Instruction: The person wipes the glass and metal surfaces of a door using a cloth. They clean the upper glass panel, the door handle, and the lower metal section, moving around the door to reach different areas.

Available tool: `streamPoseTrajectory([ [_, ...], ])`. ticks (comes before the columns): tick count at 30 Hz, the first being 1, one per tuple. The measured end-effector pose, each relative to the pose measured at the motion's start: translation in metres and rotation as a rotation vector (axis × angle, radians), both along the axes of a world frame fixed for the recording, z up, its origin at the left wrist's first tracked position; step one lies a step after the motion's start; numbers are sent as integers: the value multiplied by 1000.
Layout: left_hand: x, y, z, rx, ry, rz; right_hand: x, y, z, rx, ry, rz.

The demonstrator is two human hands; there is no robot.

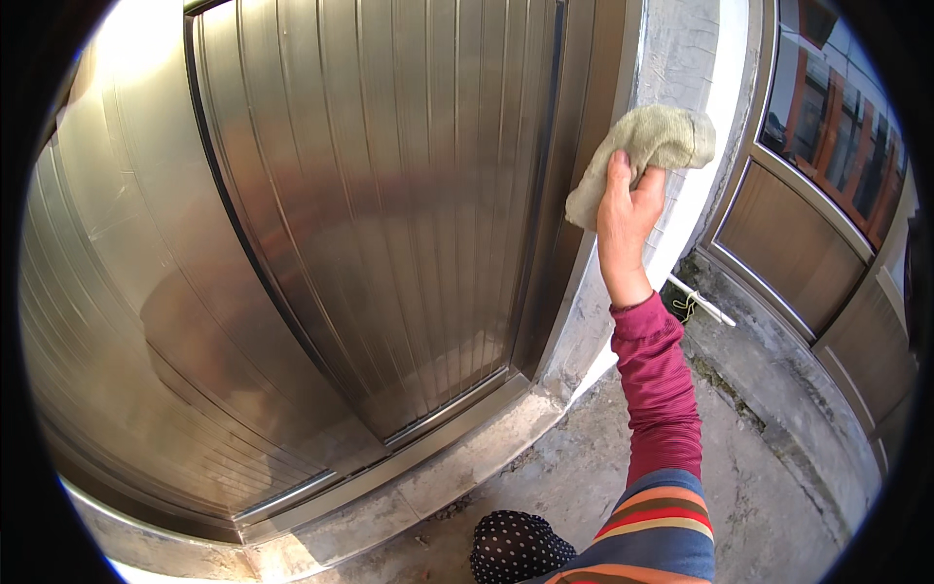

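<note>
My right hand (629, 215) grips a folded, greenish-beige knit cloth (660, 135), with the thumb lying along its near side. The cloth is held up over the pale doorside pillar (675, 55), and its lower left end overlaps the metal door frame (584, 109). Whether the cloth presses on the surface cannot be told. To the left of the hand stands a brownish, shiny metal door (408, 219) with vertical ribs and blurred reflections. My left hand is out of view.
A stone sill (438, 474) runs under the door above the concrete floor (569, 467). Behind my forearm, a white stick (704, 301) with string lies by the wall base. At right is a glazed metal door or window (832, 124). Black polka-dot fabric (514, 547) shows below.
</note>
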State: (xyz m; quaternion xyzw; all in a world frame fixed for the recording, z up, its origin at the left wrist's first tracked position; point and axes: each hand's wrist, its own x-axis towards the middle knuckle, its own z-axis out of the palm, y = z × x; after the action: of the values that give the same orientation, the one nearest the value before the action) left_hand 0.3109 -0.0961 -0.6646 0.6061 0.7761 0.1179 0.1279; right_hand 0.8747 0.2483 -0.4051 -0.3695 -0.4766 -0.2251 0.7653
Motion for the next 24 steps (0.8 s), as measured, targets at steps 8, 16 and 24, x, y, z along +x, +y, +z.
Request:
streamPoseTrajectory([
  [8, -14, -2, -19, -80, 43, 28, 51, 94, 36, 96, -397, -724],
  [16, -3, 8, -6, -156, -545, 376, 51, 75, -206, -155, -342, -559],
  [24, 7, 10, 9, -267, 105, 155, 4, 32, -491, -751, -114, -344],
])
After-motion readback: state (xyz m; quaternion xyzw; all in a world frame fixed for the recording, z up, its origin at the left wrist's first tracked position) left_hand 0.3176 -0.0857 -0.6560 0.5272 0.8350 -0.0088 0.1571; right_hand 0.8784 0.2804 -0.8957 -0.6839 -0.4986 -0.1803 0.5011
